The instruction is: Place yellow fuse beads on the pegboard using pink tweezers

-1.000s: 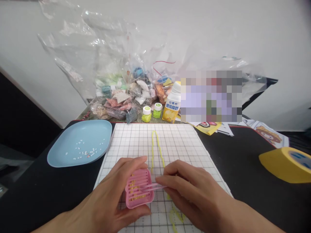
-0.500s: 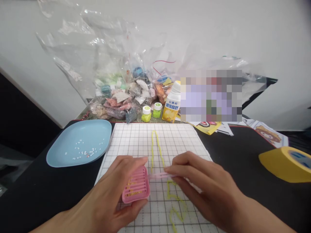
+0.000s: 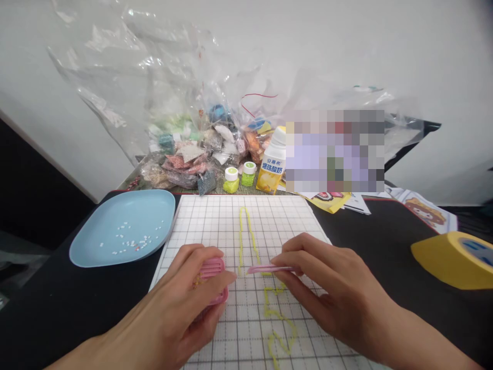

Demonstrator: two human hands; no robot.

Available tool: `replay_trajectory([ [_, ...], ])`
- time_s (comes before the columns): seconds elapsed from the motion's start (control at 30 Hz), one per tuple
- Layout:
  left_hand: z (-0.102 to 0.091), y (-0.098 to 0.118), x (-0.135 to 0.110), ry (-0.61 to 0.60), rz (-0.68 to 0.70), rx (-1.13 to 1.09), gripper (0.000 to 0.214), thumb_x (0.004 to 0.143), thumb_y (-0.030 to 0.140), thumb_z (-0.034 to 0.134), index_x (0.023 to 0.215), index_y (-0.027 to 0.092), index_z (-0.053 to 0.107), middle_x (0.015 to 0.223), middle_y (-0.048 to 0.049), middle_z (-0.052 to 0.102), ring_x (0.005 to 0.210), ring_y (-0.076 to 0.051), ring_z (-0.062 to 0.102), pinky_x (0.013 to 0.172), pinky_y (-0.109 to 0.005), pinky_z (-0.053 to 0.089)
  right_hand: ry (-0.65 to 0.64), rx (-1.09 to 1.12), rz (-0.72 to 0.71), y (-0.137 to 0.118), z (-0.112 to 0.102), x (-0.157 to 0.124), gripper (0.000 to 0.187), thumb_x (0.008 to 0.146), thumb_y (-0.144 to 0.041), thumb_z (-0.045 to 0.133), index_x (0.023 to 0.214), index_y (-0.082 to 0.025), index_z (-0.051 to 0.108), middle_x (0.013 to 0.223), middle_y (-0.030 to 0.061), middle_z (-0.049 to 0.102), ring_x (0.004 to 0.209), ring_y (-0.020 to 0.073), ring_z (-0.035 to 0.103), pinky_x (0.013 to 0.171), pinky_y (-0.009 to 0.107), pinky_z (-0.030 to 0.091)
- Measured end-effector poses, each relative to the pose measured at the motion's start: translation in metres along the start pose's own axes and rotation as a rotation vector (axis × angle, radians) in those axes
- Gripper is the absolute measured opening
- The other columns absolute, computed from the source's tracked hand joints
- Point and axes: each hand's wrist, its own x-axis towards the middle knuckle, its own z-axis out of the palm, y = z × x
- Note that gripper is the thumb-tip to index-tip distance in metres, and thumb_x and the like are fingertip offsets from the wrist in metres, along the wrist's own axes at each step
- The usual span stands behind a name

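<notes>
My left hand (image 3: 188, 293) is wrapped round a small pink ridged tray (image 3: 213, 267), thumb lying across its top. Small gold-coloured beads show in its grooves, partly hidden by my fingers. To the right, my right hand (image 3: 327, 288) pinches a pair of thin pink tweezers (image 3: 265, 269), their tips pointing left and apart from the tray. Both hands are over a white gridded board (image 3: 208, 221). A yellow-green line of beads (image 3: 241, 236) forms a narrow outline on this board, and its wavy lower part runs beside my right hand.
On the left, a blue plate (image 3: 96, 221) holds scattered white beads. Behind the board stand two small jars (image 3: 231, 181) of green beads, a yogurt bottle (image 3: 271, 169) and bagged beads (image 3: 185, 164). A yellow tape roll (image 3: 439, 262) lies at right.
The tweezers have drawn away from the tray to the right. My left hand has shifted slightly left, and its thumb has come across the tray.
</notes>
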Motion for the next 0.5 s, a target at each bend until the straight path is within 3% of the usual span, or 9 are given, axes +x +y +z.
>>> replay_trajectory([
  [0.5,0.001,0.001,0.001,0.065,-0.009,-0.036,0.035,0.093,0.004,0.041,0.113,0.026,0.060,0.112,-0.0059,0.052,0.105,-0.024,0.048,0.088,-0.041,0.053,-0.033,-0.062,-0.039,-0.001,0.013,0.002,0.014,0.098,-0.018,0.046,0.101,-0.016,0.060,0.084,0.0037,0.061,0.066,0.0138,0.057,0.051,0.027,0.047],
])
